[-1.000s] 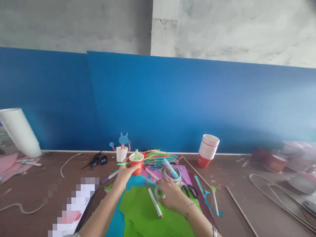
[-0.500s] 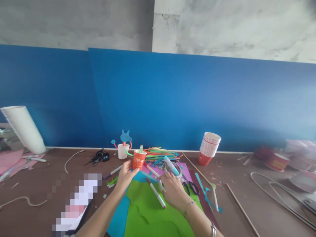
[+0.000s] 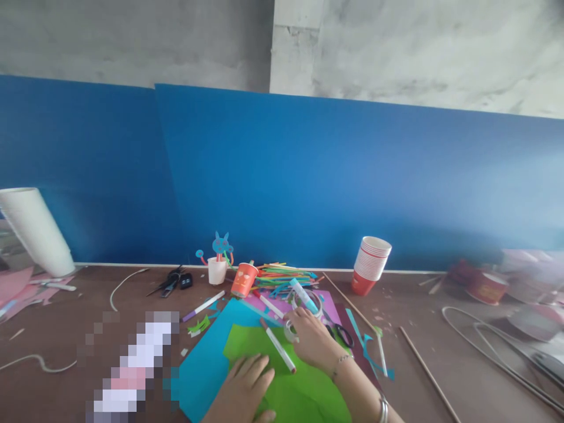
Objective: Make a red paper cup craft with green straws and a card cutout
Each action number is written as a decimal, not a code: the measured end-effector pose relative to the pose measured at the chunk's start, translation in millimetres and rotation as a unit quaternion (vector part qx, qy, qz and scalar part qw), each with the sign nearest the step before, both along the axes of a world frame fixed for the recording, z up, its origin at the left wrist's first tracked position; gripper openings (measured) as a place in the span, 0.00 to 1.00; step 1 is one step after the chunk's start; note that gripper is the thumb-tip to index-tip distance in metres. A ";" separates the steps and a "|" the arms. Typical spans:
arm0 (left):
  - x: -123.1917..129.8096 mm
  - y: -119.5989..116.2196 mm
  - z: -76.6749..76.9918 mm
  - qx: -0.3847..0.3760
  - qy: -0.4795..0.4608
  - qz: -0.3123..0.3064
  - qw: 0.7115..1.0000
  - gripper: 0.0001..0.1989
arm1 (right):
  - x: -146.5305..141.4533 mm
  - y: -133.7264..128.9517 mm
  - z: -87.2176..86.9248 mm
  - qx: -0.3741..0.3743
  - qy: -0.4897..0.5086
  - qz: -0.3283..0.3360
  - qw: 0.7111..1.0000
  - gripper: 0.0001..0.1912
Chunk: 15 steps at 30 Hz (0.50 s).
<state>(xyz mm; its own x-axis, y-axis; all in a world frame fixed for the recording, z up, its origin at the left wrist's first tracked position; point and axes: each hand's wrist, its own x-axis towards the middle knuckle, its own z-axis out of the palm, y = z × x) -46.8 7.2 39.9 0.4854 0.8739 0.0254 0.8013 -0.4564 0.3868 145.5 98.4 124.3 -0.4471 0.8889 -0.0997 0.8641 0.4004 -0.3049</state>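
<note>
My left hand (image 3: 247, 385) lies with spread fingers over the green paper (image 3: 308, 390), holding nothing. My right hand (image 3: 314, 339) is bent round a small white roll of tape (image 3: 289, 332), its fingers partly hiding it. Just beyond are a blue-and-white glue stick (image 3: 304, 295) and a larger tape ring (image 3: 318, 305). A pair of black-handled scissors (image 3: 344, 335) lies right of that hand. Between the hands a white marker (image 3: 278, 346) rests on the green paper. The orange paper cup (image 3: 244, 279) with hearts stands tilted behind the blue paper (image 3: 207, 364), untouched.
A white cup (image 3: 217, 271) with a blue paper figure stands at the back, near keys (image 3: 171, 282). Coloured strips (image 3: 286, 279) are piled centrally. Stacked cups (image 3: 372, 264), a wooden stick (image 3: 429, 376) and cables (image 3: 484, 335) are to the right; a white roll (image 3: 37, 232) leans left.
My left hand has let go of the orange cup and come back toward me onto the green paper. The cup now leans beside the white one. My right hand has barely moved.
</note>
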 end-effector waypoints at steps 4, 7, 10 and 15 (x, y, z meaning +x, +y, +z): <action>-0.2 -9.0 -18.7 0.004 -0.016 -0.005 1.000 0.29 | -3.4 -2.7 5.2 0.024 0.028 -0.014 0.999 0.26; -3.1 -12.3 -18.4 0.064 -0.126 0.090 0.986 0.25 | -13.0 -14.2 5.9 0.006 0.108 0.039 0.993 0.27; -12.9 -9.9 -2.4 0.125 -0.224 0.217 0.942 0.20 | -22.8 -27.3 1.9 -0.048 0.126 0.119 0.984 0.33; -21.3 -2.7 19.2 0.119 -0.273 0.248 0.922 0.20 | -25.6 -28.0 -1.3 -0.094 0.110 0.140 0.980 0.31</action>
<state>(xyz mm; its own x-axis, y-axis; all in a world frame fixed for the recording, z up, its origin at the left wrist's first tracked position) -68.1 4.5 59.2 -0.1142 0.9229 0.3676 0.6494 -0.2107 0.7307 119.9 70.4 123.0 -0.7001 0.7034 -0.1232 0.6333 0.5318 -0.5622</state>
